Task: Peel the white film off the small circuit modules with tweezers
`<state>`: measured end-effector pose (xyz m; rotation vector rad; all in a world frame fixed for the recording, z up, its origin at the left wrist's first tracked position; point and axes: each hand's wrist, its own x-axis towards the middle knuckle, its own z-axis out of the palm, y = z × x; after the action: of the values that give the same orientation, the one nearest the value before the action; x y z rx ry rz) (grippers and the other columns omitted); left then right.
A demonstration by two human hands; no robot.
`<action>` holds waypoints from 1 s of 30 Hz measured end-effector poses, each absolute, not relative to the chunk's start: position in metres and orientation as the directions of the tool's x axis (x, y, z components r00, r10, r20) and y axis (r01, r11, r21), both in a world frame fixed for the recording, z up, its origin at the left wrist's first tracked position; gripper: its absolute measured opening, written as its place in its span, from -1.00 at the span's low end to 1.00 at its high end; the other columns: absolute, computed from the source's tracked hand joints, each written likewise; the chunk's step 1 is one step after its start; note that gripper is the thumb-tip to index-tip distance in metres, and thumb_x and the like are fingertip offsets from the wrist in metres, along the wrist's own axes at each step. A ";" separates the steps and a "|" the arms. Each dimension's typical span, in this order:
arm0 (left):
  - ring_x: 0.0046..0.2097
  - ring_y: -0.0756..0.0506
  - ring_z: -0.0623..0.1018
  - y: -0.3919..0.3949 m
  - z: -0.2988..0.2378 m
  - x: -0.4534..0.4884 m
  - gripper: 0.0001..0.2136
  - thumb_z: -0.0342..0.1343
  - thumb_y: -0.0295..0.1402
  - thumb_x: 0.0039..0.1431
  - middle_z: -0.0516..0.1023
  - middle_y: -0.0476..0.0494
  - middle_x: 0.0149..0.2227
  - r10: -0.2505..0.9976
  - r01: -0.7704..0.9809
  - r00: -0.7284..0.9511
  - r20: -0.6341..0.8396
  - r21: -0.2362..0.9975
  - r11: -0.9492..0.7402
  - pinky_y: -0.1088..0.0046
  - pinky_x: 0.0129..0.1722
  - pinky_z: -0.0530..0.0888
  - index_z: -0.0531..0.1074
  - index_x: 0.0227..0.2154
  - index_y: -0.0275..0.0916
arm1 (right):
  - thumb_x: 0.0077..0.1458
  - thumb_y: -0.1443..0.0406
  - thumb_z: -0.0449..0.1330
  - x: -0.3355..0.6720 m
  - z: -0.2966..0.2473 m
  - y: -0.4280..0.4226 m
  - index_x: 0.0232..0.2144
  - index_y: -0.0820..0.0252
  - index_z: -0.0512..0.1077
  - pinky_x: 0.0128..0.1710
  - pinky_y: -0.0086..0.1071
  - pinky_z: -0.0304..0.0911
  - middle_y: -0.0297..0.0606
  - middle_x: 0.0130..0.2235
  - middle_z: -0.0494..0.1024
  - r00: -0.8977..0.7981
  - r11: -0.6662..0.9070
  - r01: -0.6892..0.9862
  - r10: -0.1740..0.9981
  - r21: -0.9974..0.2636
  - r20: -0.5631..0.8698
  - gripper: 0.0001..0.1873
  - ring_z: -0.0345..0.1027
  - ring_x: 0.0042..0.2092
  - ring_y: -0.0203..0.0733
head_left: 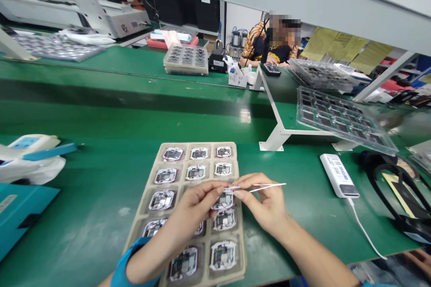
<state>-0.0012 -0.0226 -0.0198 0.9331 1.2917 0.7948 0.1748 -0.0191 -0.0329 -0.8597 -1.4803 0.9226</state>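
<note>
Right hand (266, 204): pinched white tweezers (267, 186), long axis crosswise, tips aimed left | left hand (191, 219): curled beside circuit module (222, 202), hold unclear

Left hand (197, 208) covers middle of molded tray (141, 237); circuit modules (198, 153) beneath it partly hidden. Tweezers (269, 185) partly behind right hand (262, 202). Whether left fingers (215, 188) pinch anything, cannot tell. Barcode label (338, 172) too small to read; so is print on yellow sheets (346, 47). Teal box (23, 215) cut off by left edge, black looped item (397, 188) by right edge. Other fingers (419, 262) cut off at lower right corner, owner unclear.
</note>
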 end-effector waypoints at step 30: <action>-0.28 -0.09 0.47 -0.023 -0.021 -0.007 -0.74 0.25 -0.17 0.04 0.61 -0.04 -0.32 0.882 -0.004 0.183 -0.435 0.896 0.443 0.50 -0.39 0.39 0.60 -0.23 -0.17 | 0.09 0.44 0.36 0.170 -0.046 -0.016 -0.33 0.10 0.57 -0.11 -0.19 0.49 -0.23 -0.34 0.72 -0.089 0.590 0.024 0.805 -0.807 0.586 -0.87 0.63 -0.27 -0.11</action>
<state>-0.0065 -0.0234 -0.0215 0.9182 1.2299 0.7676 0.1705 -0.0156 -0.0457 -0.7268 -1.5349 0.7585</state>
